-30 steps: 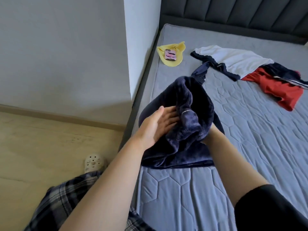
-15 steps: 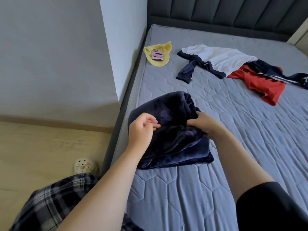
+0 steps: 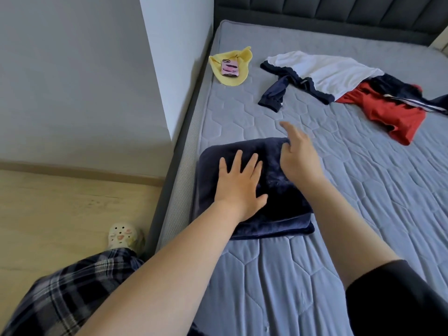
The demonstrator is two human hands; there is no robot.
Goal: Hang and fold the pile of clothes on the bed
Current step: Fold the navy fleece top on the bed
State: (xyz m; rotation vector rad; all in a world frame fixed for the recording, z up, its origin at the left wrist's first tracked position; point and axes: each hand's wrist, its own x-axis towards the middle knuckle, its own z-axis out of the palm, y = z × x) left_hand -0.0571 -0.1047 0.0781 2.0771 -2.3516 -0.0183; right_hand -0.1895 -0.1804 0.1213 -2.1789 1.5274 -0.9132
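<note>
While the left hand (image 3: 238, 185) lies flat on the folded navy fleece garment (image 3: 278, 214), its fingers (image 3: 238, 163) straight and spread apart and pressing the top layer, the right hand (image 3: 299, 156) is over that garment's far right corner. It is blurred. Its fingers are loose and partly stretched out, clamped on nothing. I cannot tell whether the lower ones touch the fleece edge.

The garment sits as a thick, squared stack on the grey quilted bed (image 3: 315, 275). Its left side is near the mattress edge that runs along the wall.

Beyond the garment, toward the dark headboard (image 3: 339, 13), a yellow cloth (image 3: 232, 80) lies with a pink-cased phone (image 3: 229, 67) on top. Beyond it and to the right, well apart, is a loose heap of white, navy and red clothes (image 3: 327, 71), unfolded.

Left of the garment and lower, on the wooden floor (image 3: 60, 214), a cream clog (image 3: 122, 235) stands just beside the bed frame, below a plaid trouser leg (image 3: 72, 287).
</note>
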